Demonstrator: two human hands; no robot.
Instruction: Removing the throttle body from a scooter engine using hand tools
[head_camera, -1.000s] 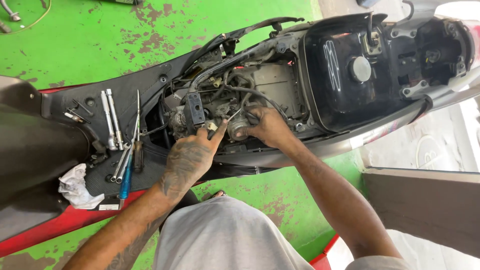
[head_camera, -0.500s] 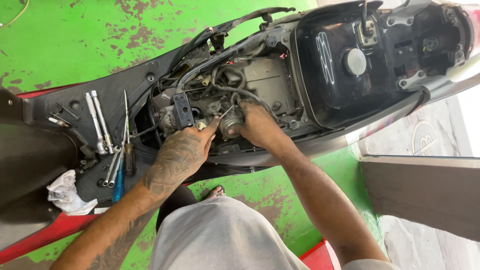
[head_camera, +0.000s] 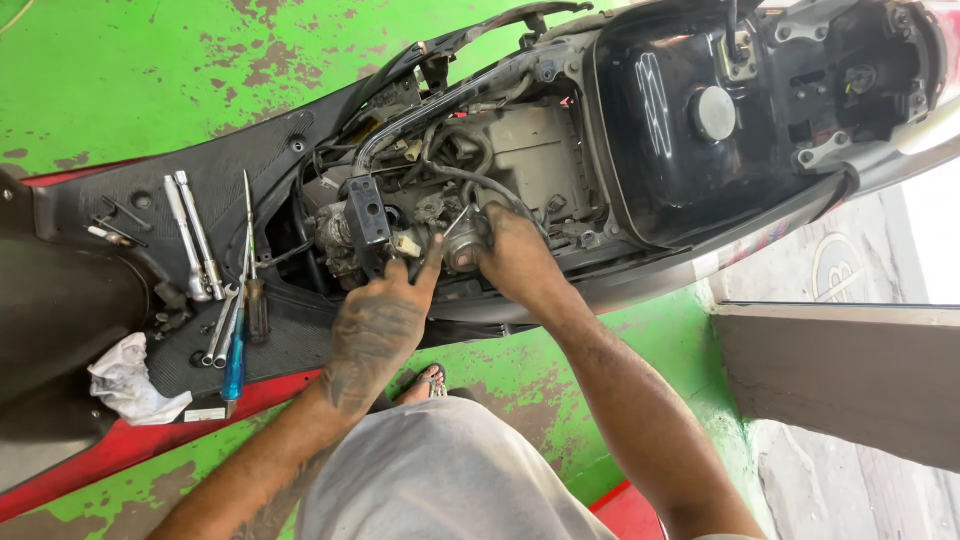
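An opened scooter lies across the view with its black fuel tank (head_camera: 690, 110) and bare engine bay exposed. My left hand (head_camera: 380, 320) rests against a grey metal engine part (head_camera: 345, 235) in the bay, forefinger stretched up toward a thin metal rod. My right hand (head_camera: 515, 255) curls around a small round metal piece (head_camera: 462, 250) just right of that finger. Hoses and cables (head_camera: 450, 170) loop above both hands. Whether the fingers actually grip the parts is partly hidden.
Socket wrenches (head_camera: 190, 235), a blue-handled screwdriver (head_camera: 235, 365) and other tools lie on the black footboard (head_camera: 240, 170) at left, with a crumpled white rag (head_camera: 125, 380) beside them. Green painted floor (head_camera: 130, 70) surrounds the scooter; a grey step (head_camera: 850, 370) sits at right.
The view has shifted so the scooter sits a little further left and lower. Both hands stay at the same engine part, with the left forefinger now stretched upward.
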